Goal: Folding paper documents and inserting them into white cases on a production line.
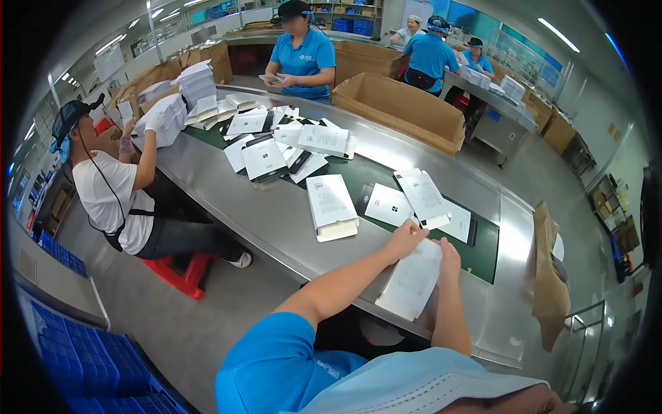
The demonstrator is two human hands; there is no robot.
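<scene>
A white flat carton (412,281) with faint print lies tilted over the table's near edge, between my two hands. At its far end my left hand (407,240) has its fingers closed at the top left corner. My right hand (449,261) grips the right side, its fingers partly hidden behind the carton. Just beyond my hands, a white box with an open end (423,196) overlaps black-edged white packs (388,205) on the green belt (483,257). To the left stands another white carton (331,207), its end flap open toward me.
A heap of white and black packs (265,159) covers the belt further up the steel table (238,214). A worker in white (117,196) sits at left; another in blue (303,58) stands across. Large brown cardboard boxes (400,110) line the far side. Blue crates (83,352) are at lower left.
</scene>
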